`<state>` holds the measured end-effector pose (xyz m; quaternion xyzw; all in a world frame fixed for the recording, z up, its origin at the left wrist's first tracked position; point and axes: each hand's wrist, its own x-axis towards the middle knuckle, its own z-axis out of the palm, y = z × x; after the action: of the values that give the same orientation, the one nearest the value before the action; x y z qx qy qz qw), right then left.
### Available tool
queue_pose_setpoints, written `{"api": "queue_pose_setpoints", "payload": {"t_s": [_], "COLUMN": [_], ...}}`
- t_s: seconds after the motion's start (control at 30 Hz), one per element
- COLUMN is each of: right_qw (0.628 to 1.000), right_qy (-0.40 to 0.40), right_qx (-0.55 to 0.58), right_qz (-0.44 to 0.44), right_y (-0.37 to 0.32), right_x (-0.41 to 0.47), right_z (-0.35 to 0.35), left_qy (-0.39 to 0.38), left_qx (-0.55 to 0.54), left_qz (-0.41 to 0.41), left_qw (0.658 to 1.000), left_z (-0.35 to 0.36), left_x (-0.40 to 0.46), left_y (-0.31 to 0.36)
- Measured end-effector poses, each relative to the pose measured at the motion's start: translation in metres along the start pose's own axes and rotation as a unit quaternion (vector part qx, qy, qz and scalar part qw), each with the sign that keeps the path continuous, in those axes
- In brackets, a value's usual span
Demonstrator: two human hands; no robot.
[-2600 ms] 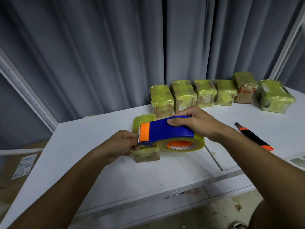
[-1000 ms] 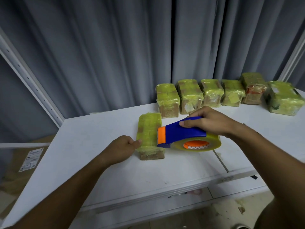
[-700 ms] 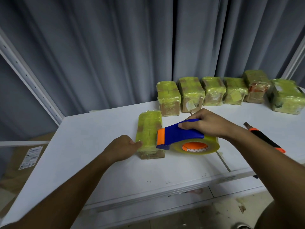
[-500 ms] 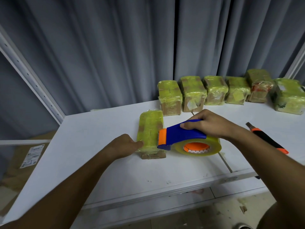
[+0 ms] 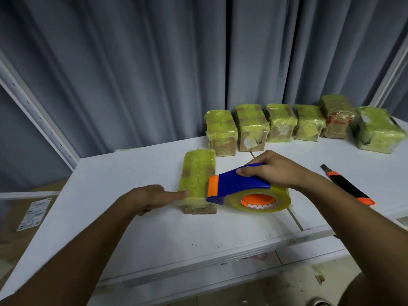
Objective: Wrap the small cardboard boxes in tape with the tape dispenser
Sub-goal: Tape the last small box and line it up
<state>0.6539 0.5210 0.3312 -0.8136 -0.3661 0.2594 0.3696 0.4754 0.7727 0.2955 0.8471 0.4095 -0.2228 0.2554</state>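
Yellow-green taped small cardboard box (image 5: 197,180) lies lengthwise on the white table (image 5: 132,228), its bare brown end facing 6 o'clock. Left hand (image 5: 152,198), at the box's 9 o'clock, now touches its near side with one extended fingertip, the other fingers loosely curled; half a second ago the hand looked more bunched against it. Right hand (image 5: 271,170) grips the blue-and-orange tape dispenser (image 5: 240,184) by its handle, orange blade end touching the box's 3 o'clock side; this contact is unchanged. Six wrapped boxes (image 5: 280,122) stand in a row at 12 to 2 o'clock. Black-and-orange utility knife (image 5: 346,185) lies at 3 o'clock.
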Motion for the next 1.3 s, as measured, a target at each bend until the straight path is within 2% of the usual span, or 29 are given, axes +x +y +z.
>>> {"api": "queue_pose_setpoints", "payload": {"t_s": [0.07,0.1,0.13,0.2,0.23,0.3,0.37,0.43,0.53,0.77,0.93,1.03,1.1,1.2,1.3], "right_qw": [1.0,1.0,1.0,1.0,1.0,1.0,1.0,1.0,1.0,1.0,1.0,1.0,1.0,1.0,1.0], "right_qy": [0.001,0.004,0.005,0.006,0.006,0.005,0.004,0.003,0.001,0.003,0.006,0.008,0.004,0.002,-0.003], "right_qx": [-0.003,-0.006,-0.008,-0.008,-0.008,-0.01,-0.009,-0.007,-0.006,0.013,-0.003,0.0,-0.001,0.001,0.011], "right_qz": [-0.004,-0.005,-0.005,-0.004,-0.004,-0.004,-0.005,-0.003,0.006,0.005,0.005,0.003,0.001,-0.006,-0.008], "right_y": [0.0,0.001,0.001,0.001,0.0,-0.001,-0.001,-0.001,0.001,0.005,0.001,0.002,0.002,0.003,0.004], "right_x": [0.0,0.0,0.001,0.003,0.003,0.004,0.004,0.003,0.002,0.0,0.001,0.001,0.0,-0.001,0.0], "right_z": [0.0,0.0,-0.001,-0.002,-0.002,-0.003,-0.003,-0.004,-0.005,0.001,0.0,-0.001,0.0,0.001,0.001], "left_qy": [-0.025,-0.011,0.023,0.13,0.187,0.278,0.331,0.352,0.373,0.419,0.424,0.445,0.425,0.37,0.345], "left_qx": [-0.03,-0.035,-0.031,-0.017,-0.002,0.058,0.107,0.11,0.086,0.042,0.003,0.052,0.066,0.03,0.024], "left_qz": [-0.006,0.012,0.041,0.151,0.224,0.368,0.458,0.497,0.518,0.519,0.513,0.51,0.508,0.495,0.494], "left_qw": [0.999,0.999,0.998,0.98,0.956,0.885,0.818,0.786,0.765,0.744,0.746,0.734,0.746,0.786,0.798], "left_z": [0.002,0.004,0.007,0.016,0.019,0.023,0.026,0.033,0.044,0.067,0.063,0.061,0.064,0.069,0.065], "left_x": [0.002,0.007,0.01,0.015,0.015,0.012,0.013,0.017,0.026,0.04,0.035,0.028,0.023,0.022,0.028], "left_y": [-0.005,-0.006,-0.005,-0.003,-0.003,-0.004,-0.008,-0.013,-0.024,-0.034,-0.031,-0.021,-0.013,-0.006,-0.008]}}
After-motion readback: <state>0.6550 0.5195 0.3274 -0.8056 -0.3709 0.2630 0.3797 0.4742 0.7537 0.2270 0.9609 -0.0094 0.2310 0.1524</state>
